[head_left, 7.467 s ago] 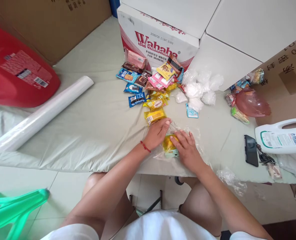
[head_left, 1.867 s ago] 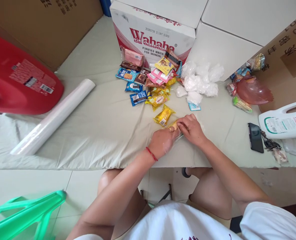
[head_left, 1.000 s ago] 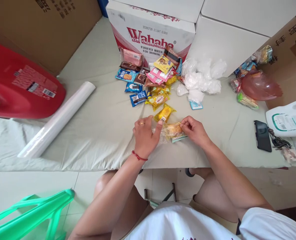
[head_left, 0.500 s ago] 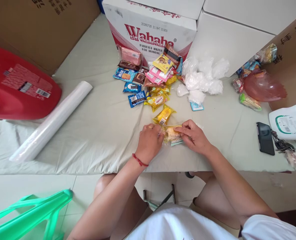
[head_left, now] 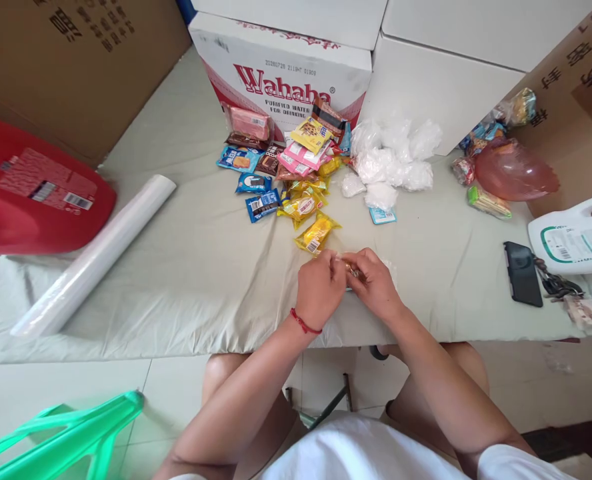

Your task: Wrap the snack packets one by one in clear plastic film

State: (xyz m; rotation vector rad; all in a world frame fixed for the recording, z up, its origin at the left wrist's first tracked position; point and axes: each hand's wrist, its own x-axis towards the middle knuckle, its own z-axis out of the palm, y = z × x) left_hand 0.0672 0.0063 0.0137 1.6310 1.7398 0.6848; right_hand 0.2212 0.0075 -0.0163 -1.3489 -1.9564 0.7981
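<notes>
My left hand [head_left: 321, 285], with a red cord bracelet at the wrist, is closed with its fingertips pinched at the left end of a snack packet in clear plastic [head_left: 352, 271]. My right hand [head_left: 375, 283] closes on the same packet from the right. The two hands nearly meet, so most of the packet is hidden between them. Just beyond the fingers lies a yellow snack packet [head_left: 317, 233]. Behind it is a pile of yellow, pink, blue and brown packets [head_left: 303, 157]. Some clear plastic shows on the cloth beside my right hand.
White plastic-wrapped bundles [head_left: 396, 157] and a Wahaha carton [head_left: 286, 73] stand at the back. Left are a plastic film roll [head_left: 96, 257] and a red jug [head_left: 36, 187]. Right are a phone [head_left: 523, 273], a white bottle [head_left: 576, 233] and a pink bag [head_left: 516, 170].
My hands have drawn together over the packet, which lay flat and visible between them before. The left hand moved right and now covers much of it. The camera view has shifted slightly.
</notes>
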